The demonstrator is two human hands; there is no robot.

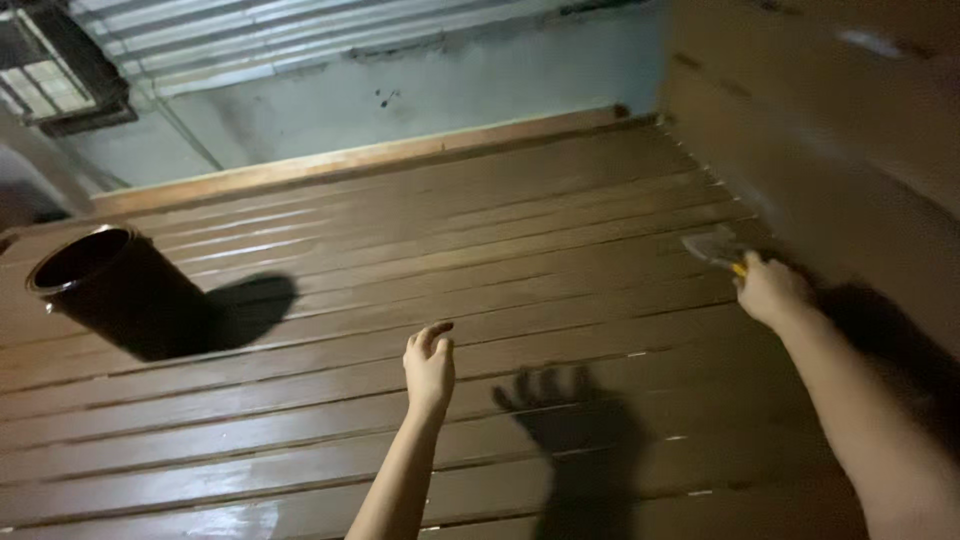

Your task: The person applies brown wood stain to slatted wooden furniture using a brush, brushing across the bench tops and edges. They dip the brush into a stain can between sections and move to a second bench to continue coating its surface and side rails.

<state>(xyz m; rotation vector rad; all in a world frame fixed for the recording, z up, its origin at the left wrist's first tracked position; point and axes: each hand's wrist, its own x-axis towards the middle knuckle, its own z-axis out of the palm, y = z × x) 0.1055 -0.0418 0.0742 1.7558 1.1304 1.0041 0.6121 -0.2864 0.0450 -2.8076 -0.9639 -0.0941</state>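
My right hand point(768, 290) grips a paintbrush point(715, 247) with a yellow handle, its bristles against the brown slatted wood surface point(480, 260) near where it meets the brown wall on the right. My left hand point(429, 366) hovers over the slats at the middle, fingers loosely curled and holding nothing. It casts a spread-finger shadow on the boards to its right.
A dark round bucket point(110, 290) stands on the slats at the left, throwing a shadow to its right. A lighter wooden edge beam point(360, 158) runs along the far side, with a pale concrete wall point(430, 90) and corrugated metal sheeting point(250, 35) beyond. The boards look glossy and wet.
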